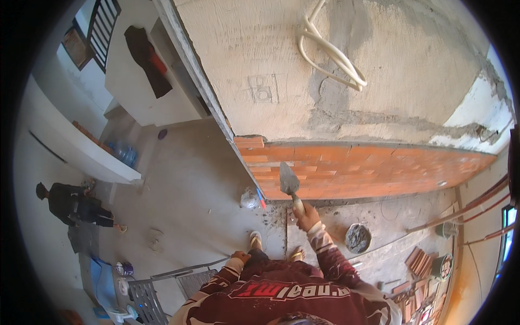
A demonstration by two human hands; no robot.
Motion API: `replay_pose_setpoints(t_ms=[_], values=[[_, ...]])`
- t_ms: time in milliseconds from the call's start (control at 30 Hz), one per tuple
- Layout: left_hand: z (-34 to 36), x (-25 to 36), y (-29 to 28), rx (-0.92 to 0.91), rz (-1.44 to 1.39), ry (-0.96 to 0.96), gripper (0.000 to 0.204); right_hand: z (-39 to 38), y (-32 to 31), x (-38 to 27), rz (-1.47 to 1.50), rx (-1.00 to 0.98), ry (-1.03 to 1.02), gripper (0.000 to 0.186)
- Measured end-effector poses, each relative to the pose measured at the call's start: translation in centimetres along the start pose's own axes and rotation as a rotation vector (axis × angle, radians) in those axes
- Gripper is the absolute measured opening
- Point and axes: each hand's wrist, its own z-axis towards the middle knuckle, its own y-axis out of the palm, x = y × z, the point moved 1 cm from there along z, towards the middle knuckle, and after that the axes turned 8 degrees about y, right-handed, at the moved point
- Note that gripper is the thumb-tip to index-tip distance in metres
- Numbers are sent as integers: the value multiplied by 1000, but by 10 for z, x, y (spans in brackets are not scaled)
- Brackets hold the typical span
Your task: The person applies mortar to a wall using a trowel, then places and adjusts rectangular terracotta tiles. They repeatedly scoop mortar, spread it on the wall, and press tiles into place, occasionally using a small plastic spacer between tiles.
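Note:
My right hand (308,218) is closed around the wooden handle of a pointed trowel (288,179). The blade points away from me, and grey mortar shows on it. Behind the blade is a low band of orange brickwork (374,162), under a rough plastered wall (233,59). I cannot tell whether the blade touches the bricks. My left hand (240,256) hangs beside my left thigh with its fingers curled in, and nothing shows in it. A round bucket of grey mortar (358,238) stands on the floor right of my right forearm.
A cream cable loop (336,57) hangs from the wall. Poles (466,208) slant across the right, above stacked bricks (420,262). A white plastic bag (249,199) lies by the wall corner. Grey metal racks (149,300) stand at lower left. Another person (73,203) is at far left.

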Motion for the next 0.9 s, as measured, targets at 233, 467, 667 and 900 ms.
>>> replay_pose_setpoints(t_ms=[233,467,667,900], values=[[25,-55,-14,-272,289,23,57,18,2,-72,112,-20,50,38],[105,-162,-28,-236,352,98,54,0,11,-119,133,32,151,35],[139,-153,-121,-66,275,-9,56,-13,21,-139,479,9,163,38],[180,-172,-149,31,169,-33,49,-16,15,-110,445,109,197,37]])
